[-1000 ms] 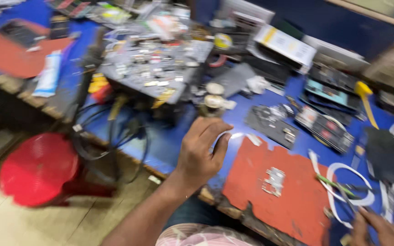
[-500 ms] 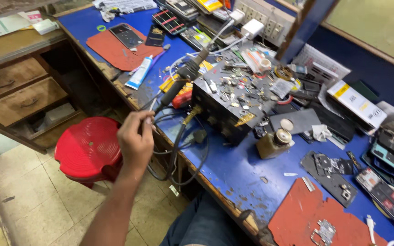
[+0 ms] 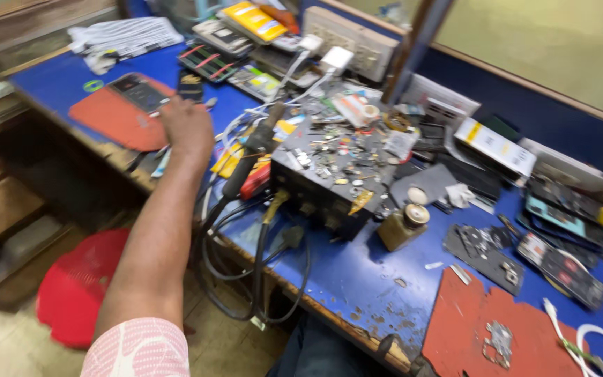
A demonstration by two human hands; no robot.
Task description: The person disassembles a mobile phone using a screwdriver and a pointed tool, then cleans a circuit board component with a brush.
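Red mat (image 3: 109, 119) w/ phone (image 3: 139, 91) under left hand (image 3: 186, 126); grip state unclear; right hand unseen.

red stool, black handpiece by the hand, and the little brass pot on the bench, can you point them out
red stool (image 3: 71, 286), head view, on its round seat.
black handpiece (image 3: 249, 157), head view, on the middle of its grip, right beside the left hand (image 3: 186, 129).
brass pot (image 3: 405, 225), head view, on its side below the lid.

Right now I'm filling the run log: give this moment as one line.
left hand: reaching over red mat, holds nothing visible | right hand: out of view | black handpiece: resting beside black station box
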